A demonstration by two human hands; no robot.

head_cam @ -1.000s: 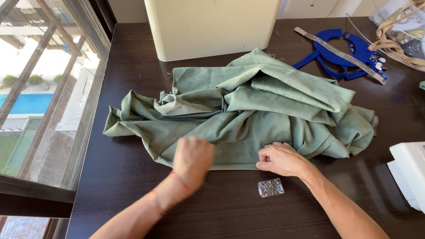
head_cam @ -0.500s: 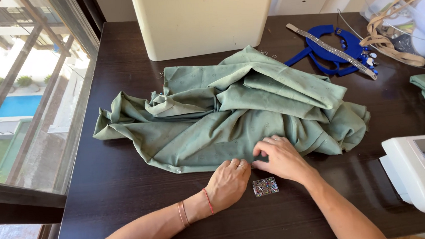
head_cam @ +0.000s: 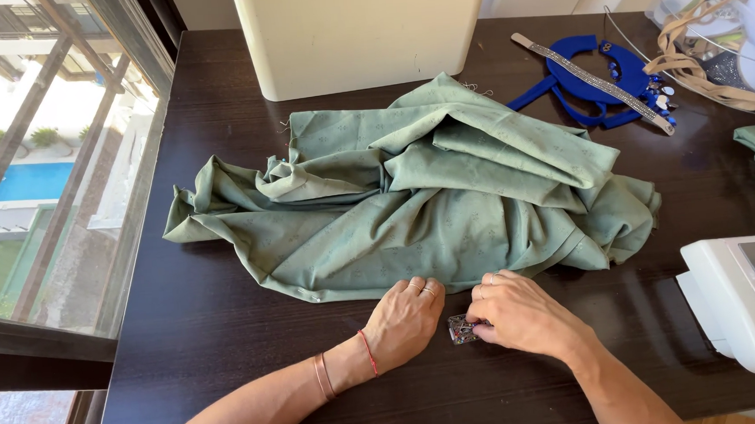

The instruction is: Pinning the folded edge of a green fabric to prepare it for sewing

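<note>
Pinching a small clear packet (head_cam: 462,328) against the bench (head_cam: 184,337), my right hand (head_cam: 524,315) has its fingertips closed on the packet's right edge, while my left hand (head_cam: 406,319) lies loosely curled, knuckles down, grasping nothing that I can see, its fingers touching the near hem of the green cloth (head_cam: 412,201). The packet sits between my two hands, just at 6 o'clock of the cloth's front edge and not on it.

To do this well, I judge I should keep the packet flat on the dark wood and grip it by a corner, not the middle, so whatever small bits are inside do not slide or spill; the left hand should hold the hem steady so the cloth does not creep over the packet.

As for packages: the packet is square, see-through, with dark and pale specks inside, too small to tell apart. A tall cream box (head_cam: 358,30) stands at 12 o'clock, plain-sided, with no label that I can see. At 1 o'clock lies a blue collar piece (head_cam: 592,81) crossed by a sparkly strip (head_cam: 592,81). A white sewing machine (head_cam: 741,303) sits at 3 o'clock.
</note>
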